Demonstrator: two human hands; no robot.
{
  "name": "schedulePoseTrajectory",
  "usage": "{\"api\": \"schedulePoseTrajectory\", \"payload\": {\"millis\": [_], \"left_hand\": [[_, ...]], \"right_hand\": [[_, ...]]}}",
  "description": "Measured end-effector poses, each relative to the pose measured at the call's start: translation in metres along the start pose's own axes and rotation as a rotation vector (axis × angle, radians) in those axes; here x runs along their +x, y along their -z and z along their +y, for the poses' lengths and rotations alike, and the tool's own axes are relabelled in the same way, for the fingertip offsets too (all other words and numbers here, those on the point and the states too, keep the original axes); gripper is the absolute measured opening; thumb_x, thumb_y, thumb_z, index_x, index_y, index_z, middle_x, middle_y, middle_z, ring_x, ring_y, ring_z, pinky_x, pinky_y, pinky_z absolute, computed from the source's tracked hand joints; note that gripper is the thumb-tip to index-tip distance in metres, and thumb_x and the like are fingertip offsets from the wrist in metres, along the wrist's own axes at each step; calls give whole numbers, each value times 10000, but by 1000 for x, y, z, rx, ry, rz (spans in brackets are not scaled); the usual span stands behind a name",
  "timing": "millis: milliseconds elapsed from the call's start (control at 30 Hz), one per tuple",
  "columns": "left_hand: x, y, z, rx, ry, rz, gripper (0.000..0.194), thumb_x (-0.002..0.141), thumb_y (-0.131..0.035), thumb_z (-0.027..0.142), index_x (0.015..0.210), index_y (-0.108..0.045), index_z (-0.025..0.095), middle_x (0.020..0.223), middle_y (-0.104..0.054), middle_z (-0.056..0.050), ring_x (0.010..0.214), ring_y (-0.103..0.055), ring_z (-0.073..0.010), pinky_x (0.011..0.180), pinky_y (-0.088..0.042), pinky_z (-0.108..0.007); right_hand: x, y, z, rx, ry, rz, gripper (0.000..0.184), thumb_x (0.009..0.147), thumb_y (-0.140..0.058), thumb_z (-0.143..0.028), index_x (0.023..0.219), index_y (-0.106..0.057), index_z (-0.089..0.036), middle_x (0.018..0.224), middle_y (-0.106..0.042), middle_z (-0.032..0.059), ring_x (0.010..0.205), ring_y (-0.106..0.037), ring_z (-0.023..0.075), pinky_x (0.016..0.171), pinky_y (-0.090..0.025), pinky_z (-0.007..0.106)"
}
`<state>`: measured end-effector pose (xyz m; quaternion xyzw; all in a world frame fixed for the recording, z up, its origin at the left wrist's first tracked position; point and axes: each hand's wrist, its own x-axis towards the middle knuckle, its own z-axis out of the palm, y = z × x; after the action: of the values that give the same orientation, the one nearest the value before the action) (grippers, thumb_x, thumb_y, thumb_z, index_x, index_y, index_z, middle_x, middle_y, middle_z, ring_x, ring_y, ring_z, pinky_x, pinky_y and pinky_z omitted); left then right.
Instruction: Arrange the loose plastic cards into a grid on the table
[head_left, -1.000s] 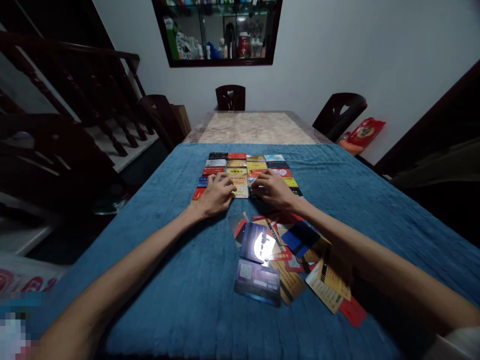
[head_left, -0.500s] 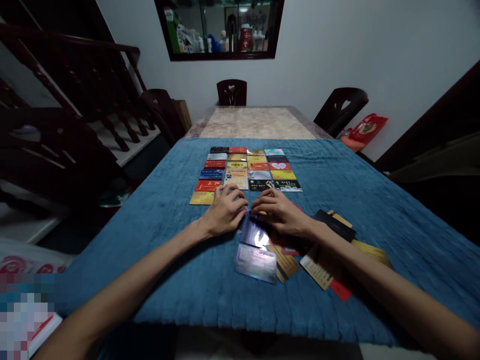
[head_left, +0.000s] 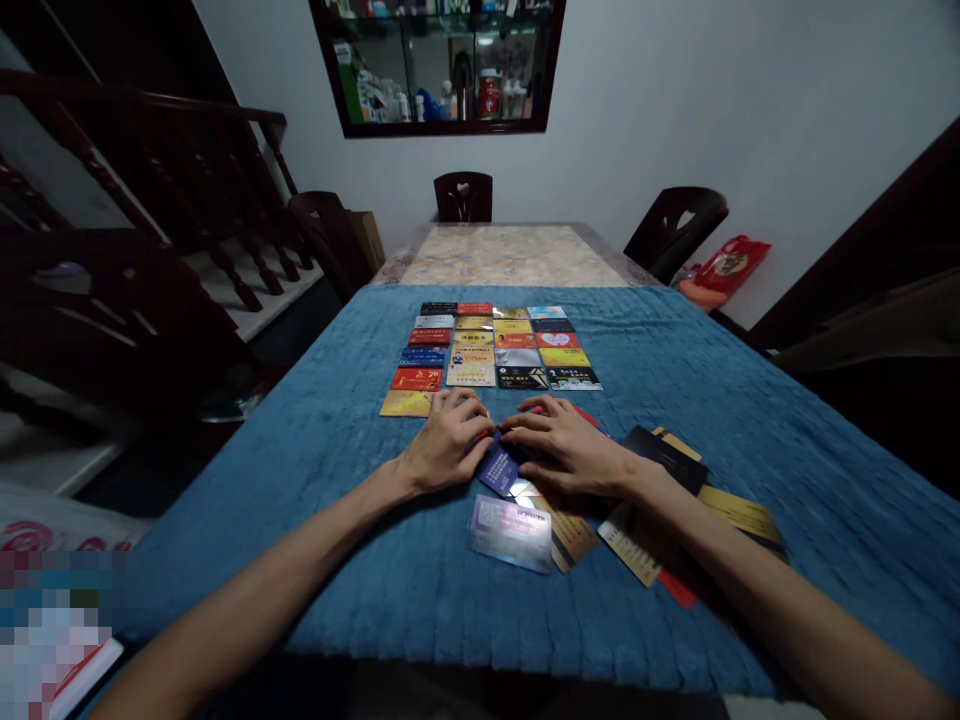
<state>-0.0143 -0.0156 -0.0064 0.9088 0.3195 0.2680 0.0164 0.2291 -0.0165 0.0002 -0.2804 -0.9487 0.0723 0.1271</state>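
A purple card (head_left: 498,470) lies aslant between my two hands, its upper part hidden by fingers. My left hand (head_left: 451,440) has curled fingers, with thumb and fingertips closed at the card's upper left edge. From the other side, my right hand (head_left: 564,445) bends its fingers and thumb around the card's right part. A sliver of red shows under my left fingertips. Just below lies a shiny silvery-lilac card (head_left: 511,533), partly over a tan card (head_left: 574,535). Ahead, several bank-style cards form neat columns, with a gold card (head_left: 405,403) lowest on the left.
Loose cards lie around my right forearm, among them a black card (head_left: 664,460), a gold card (head_left: 742,515) and a red card (head_left: 677,588). A blue cloth (head_left: 300,450) covers the table's near part. Dark chairs (head_left: 463,197) stand around the far end.
The purple card has turned and slid up under my hands, so less of it shows. My hands have come slightly nearer, uncovering the lowest cards of the columns. The view has tilted up a little.
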Motion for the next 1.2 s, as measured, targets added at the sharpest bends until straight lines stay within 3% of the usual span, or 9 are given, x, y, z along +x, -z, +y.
{"api": "schedulePoseTrajectory", "payload": {"millis": [167, 467, 733, 1200], "left_hand": [[-3, 5, 3, -1, -24, -62, 166, 901, -615, 295, 966, -696, 165, 997, -697, -88, 1110, -532, -291, 955, -377, -508], [-4, 15, 9, 81, -20, -220, 447, 832, -675, 511, 1092, -673, 147, 1093, -644, -129, 1085, -503, -315, 957, -408, -522], [-6, 13, 8, 79, -13, -224, 402, 829, -691, 443, 1099, -665, 147, 1080, -647, -122, 1011, -523, -288, 896, -440, -478], [-5, 19, 7, 117, -122, -239, 362, 829, -657, 424, 1036, -686, 129, 1014, -661, -128, 991, -548, -278, 891, -426, -449]], "right_hand": [[-3, -4, 3, -31, -40, 75, 391, 970, -563, -452, 1277, -673, -236, 1240, -671, 132, 1169, -479, 323, 960, -404, 527], [-3, -7, -1, -65, -93, 98, 455, 975, -529, -526, 1265, -670, -206, 1185, -662, 152, 1103, -500, 316, 918, -435, 512], [-8, -4, 5, 56, -40, 99, 398, 935, -589, -388, 1291, -651, -219, 1241, -654, 145, 1148, -478, 330, 971, -431, 578], [-9, 1, 6, 29, 52, 104, 331, 925, -602, -275, 1228, -684, -170, 1271, -682, 133, 1138, -500, 302, 973, -443, 533]]}}
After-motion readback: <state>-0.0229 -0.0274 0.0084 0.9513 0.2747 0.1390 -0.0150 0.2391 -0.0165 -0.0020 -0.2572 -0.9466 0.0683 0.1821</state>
